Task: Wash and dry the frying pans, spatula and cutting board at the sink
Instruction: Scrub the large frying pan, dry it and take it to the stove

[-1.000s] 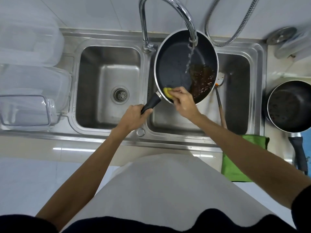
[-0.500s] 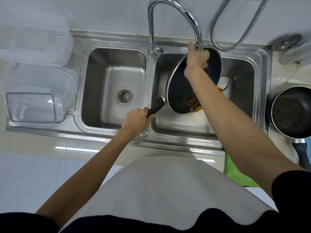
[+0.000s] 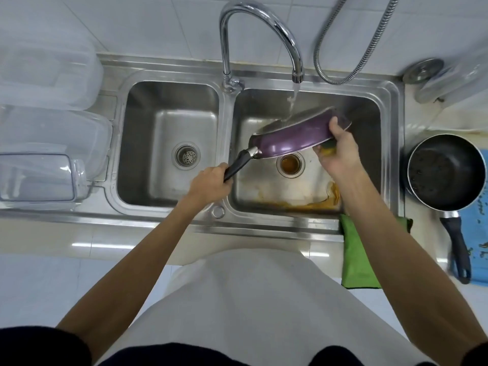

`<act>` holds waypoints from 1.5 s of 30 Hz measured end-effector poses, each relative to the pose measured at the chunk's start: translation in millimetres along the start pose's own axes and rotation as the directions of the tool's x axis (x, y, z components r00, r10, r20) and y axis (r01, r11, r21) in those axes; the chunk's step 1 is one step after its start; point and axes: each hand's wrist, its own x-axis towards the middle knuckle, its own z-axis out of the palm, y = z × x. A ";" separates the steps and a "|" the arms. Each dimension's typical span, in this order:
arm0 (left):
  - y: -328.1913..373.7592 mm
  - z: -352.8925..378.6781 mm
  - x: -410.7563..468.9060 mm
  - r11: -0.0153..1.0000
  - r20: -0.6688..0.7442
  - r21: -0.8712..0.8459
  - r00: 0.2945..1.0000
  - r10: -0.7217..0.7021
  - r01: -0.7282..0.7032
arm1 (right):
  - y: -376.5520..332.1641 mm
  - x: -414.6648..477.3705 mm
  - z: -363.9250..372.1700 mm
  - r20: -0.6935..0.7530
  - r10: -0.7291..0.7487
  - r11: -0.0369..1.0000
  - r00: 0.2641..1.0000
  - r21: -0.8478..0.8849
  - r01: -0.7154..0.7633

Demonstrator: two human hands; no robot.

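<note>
A frying pan with a purple outside (image 3: 293, 138) hangs over the right sink basin (image 3: 369, 143), tipped so that its underside faces me. Water from the tap (image 3: 298, 75) runs onto its upper rim. My left hand (image 3: 211, 183) grips its black handle. My right hand (image 3: 338, 151) holds the pan's far edge with a yellow-green sponge (image 3: 326, 149) pressed under the rim. A second, dirty black frying pan (image 3: 443, 170) stands on the counter at the right. Spatula and cutting board are not visible.
Brown greasy water lies in the right basin around its drain (image 3: 290, 163). The left basin (image 3: 163, 143) has only its strainer. Clear plastic containers (image 3: 45, 159) stand at the left. A green cloth (image 3: 359, 257) hangs over the front edge; a blue cloth (image 3: 479, 233) lies under the second pan's handle.
The pan has been turned over from inside-up to underside-up and its brown residue poured into the basin. My right hand moved from the tap spout back to the pan's rim.
</note>
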 end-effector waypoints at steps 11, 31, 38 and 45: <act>28.6 -11.5 32.7 0.923 0.130 -0.383 0.991 0.012 0.039 | 31.6 -5.5 -84.3 0.097 0.098 0.988 0.990 0.109 -0.109; -4.0 -13.7 24.8 0.989 -0.242 0.038 0.959 0.146 -0.141 | 43.7 63.3 9.3 0.701 -0.416 -0.458 0.579 -0.712 0.532; -8.2 -25.5 18.6 0.978 -0.275 0.135 0.942 0.191 -0.159 | 10.0 85.4 92.7 0.700 -0.390 -0.332 0.599 -0.713 0.617; 2.1 -41.7 23.3 0.958 -0.226 0.244 0.951 0.210 -0.154 | 42.7 65.9 93.8 0.955 -0.148 -0.386 0.255 -0.293 0.875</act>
